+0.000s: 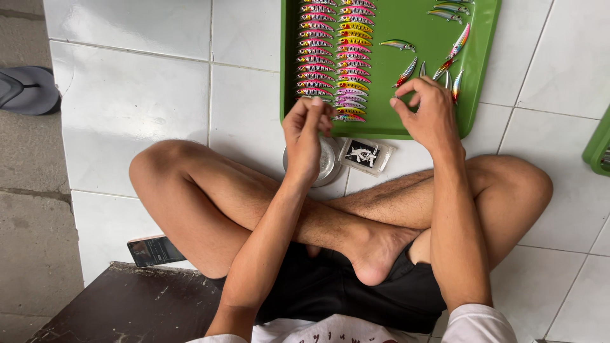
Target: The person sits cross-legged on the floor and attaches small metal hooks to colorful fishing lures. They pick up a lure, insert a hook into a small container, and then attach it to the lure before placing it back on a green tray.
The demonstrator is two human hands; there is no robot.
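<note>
We are looking at a loose cluster of small, slim fish-shaped fishing lures [445,67] with shiny striped red, silver and green bodies, lying on the right half of a green plastic tray [416,124] on the white tiled floor [133,95]. Their long axes are running diagonally, tails toward us and heads slanting up to the right. The right hand [429,111] is nearest them: it is resting on the tray just below the cluster, so the lures are lying directly ahead of its fingertips, one silver-red lure [457,86] just beside the knuckles. Thumb and forefinger are curling toward each other with a small gap; we cannot tell whether anything is pinched there. The wrist is bent, the forearm coming straight up from the knee.

The left hand [308,130] is hovering over the tray's near left corner, fingers bunched together, possibly on something tiny that we cannot make out. Beyond it two tidy columns of pink and yellow lures [337,57] are filling the tray's left side. A round metal tin [327,162] and a small clear packet [366,154] are sitting just in front of the tray.
</note>
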